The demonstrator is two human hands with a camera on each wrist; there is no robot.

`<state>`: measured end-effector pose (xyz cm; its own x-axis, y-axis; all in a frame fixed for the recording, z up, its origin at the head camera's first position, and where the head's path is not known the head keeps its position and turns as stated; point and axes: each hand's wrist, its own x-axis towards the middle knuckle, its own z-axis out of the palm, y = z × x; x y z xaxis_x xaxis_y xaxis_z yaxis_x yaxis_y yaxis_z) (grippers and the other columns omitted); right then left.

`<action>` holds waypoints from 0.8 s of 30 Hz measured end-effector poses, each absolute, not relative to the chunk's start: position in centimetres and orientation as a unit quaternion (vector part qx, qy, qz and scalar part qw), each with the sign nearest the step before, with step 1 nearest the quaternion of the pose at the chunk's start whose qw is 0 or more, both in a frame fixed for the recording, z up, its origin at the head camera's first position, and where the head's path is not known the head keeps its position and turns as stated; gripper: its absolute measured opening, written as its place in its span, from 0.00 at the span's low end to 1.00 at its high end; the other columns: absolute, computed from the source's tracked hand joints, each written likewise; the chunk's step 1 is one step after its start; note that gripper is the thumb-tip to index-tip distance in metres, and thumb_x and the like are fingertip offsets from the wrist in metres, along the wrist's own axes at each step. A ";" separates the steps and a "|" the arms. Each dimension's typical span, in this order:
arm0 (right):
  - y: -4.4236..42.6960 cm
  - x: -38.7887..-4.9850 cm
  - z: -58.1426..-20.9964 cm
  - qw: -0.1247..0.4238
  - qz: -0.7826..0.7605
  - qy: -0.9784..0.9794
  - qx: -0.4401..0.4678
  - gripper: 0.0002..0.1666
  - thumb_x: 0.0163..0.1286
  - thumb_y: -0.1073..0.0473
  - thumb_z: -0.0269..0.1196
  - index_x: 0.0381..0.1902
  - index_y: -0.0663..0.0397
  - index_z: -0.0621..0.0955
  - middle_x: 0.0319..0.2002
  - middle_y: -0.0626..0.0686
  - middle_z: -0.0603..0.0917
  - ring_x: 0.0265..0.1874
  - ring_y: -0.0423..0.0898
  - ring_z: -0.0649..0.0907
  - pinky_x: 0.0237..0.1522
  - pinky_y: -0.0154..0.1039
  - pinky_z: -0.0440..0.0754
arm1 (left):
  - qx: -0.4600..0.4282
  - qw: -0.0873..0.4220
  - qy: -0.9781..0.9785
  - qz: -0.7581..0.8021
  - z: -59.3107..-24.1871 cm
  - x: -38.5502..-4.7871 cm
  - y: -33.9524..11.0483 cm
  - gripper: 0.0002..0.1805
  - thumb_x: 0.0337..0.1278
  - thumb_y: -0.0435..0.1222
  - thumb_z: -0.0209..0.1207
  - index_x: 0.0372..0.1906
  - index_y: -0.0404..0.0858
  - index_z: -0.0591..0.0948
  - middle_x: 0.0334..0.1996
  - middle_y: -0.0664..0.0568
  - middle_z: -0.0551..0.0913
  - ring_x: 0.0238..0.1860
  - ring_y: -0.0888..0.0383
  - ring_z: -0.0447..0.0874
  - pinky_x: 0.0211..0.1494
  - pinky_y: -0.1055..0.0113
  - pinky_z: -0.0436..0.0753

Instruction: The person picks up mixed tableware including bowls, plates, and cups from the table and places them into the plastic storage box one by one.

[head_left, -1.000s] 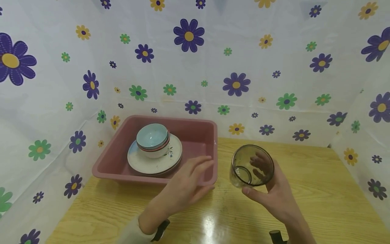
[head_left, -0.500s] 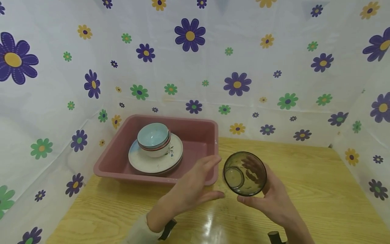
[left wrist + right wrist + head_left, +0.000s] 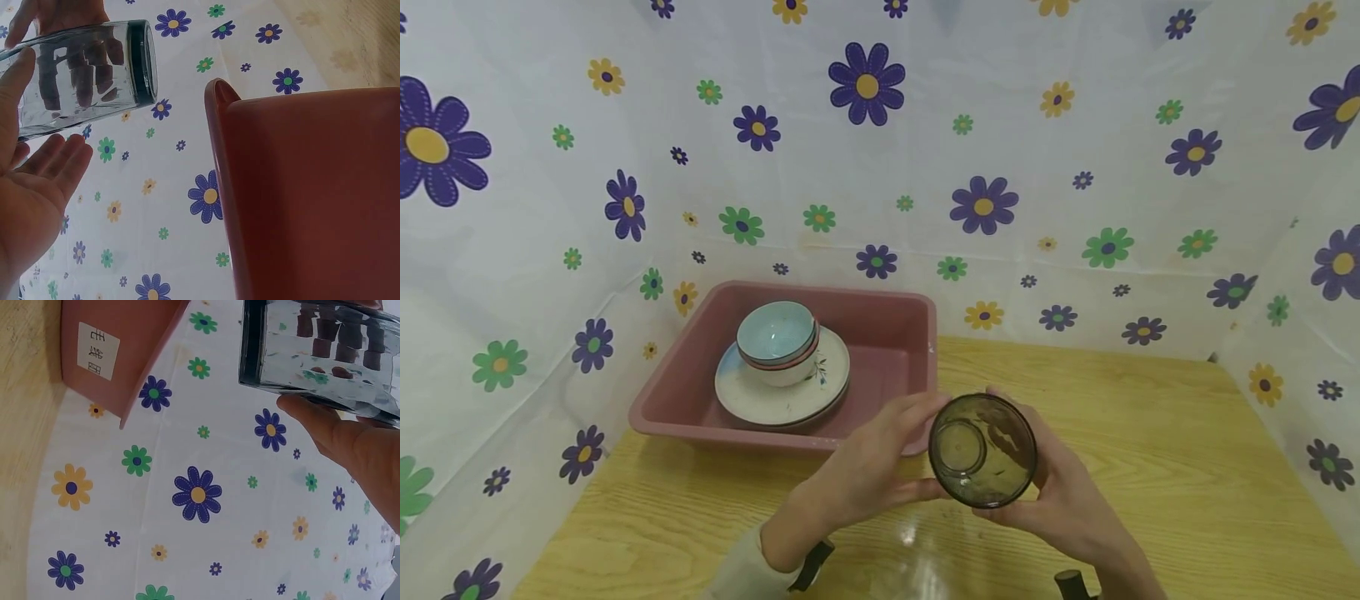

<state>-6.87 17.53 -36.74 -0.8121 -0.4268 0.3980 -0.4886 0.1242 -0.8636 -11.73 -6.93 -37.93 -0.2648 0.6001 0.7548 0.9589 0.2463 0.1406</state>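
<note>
A smoky clear drinking glass (image 3: 982, 451) is held above the wooden table, its mouth tilted toward the head camera. My right hand (image 3: 1060, 487) grips its right side, the thumb on the near side; the right wrist view shows this thumb under the glass wall. From the left, my left hand (image 3: 872, 458) reaches up to the glass with fingers and thumb spread to either side. Its fingers look fairly straight in the left wrist view, where the thumb overlaps the glass (image 3: 81, 78). Whether every left fingertip touches it, I cannot tell.
Left of the hands stands a pink plastic basin (image 3: 880, 375). Inside lie stacked plates (image 3: 760, 400) topped with several nested bowls (image 3: 777, 333). Flower-printed white sheeting (image 3: 910, 150) encloses the wooden table (image 3: 1187, 467) at the back and sides.
The right hand has brought the glass leftward and nearer to me, turning its mouth more toward the head camera. My left hand has shifted slightly right, and the two hands now meet around the glass.
</note>
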 end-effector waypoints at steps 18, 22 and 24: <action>17.3 -7.2 -37.5 0.023 0.568 -0.726 0.387 0.67 0.46 0.83 0.69 0.79 0.60 0.46 0.78 0.63 0.51 0.76 0.47 0.58 0.70 0.33 0.64 | -0.556 0.220 -0.729 -0.333 -38.1 -11.2 -7.0 0.67 0.32 0.30 0.81 0.75 0.32 0.46 0.70 0.37 0.65 0.68 0.46 0.69 0.70 0.58 0.70; 17.1 -7.2 -37.5 0.029 0.559 -0.730 0.392 0.67 0.46 0.83 0.69 0.79 0.62 0.47 0.78 0.62 0.51 0.76 0.47 0.58 0.68 0.34 0.66 | -0.562 0.227 -0.723 -0.332 -38.2 -11.2 -7.1 0.66 0.32 0.29 0.81 0.75 0.33 0.46 0.69 0.37 0.65 0.67 0.45 0.70 0.70 0.58 0.71; 17.1 -7.2 -37.4 0.032 0.552 -0.737 0.388 0.68 0.46 0.82 0.70 0.79 0.61 0.47 0.78 0.61 0.51 0.76 0.46 0.59 0.67 0.33 0.66 | -0.565 0.230 -0.719 -0.332 -38.2 -11.2 -7.1 0.66 0.32 0.29 0.80 0.75 0.33 0.47 0.68 0.36 0.65 0.67 0.45 0.70 0.70 0.57 0.71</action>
